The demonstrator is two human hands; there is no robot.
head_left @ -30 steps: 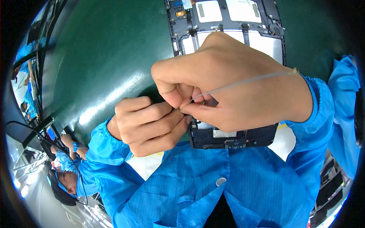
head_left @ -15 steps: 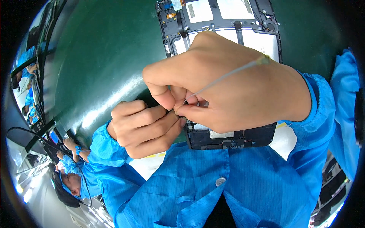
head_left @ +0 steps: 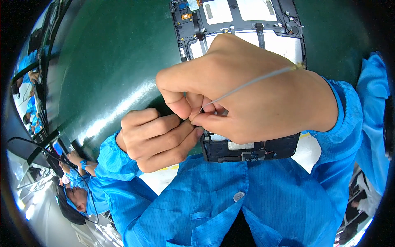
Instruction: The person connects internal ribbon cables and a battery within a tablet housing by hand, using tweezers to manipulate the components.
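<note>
The left hand (head_left: 158,142) curls by the open tablet (head_left: 247,26) on the green table (head_left: 107,70); I can't tell what its fingers hold; the right hand (head_left: 255,103) pinches a thin wire (head_left: 255,80); hands and tablet sit a bit more left than a second ago.

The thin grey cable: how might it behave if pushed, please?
The thin grey cable probably bends easily, being slender and curved. It seems somewhat springy, arching over the right hand. Its tiny brassy end may be fragile.
</note>
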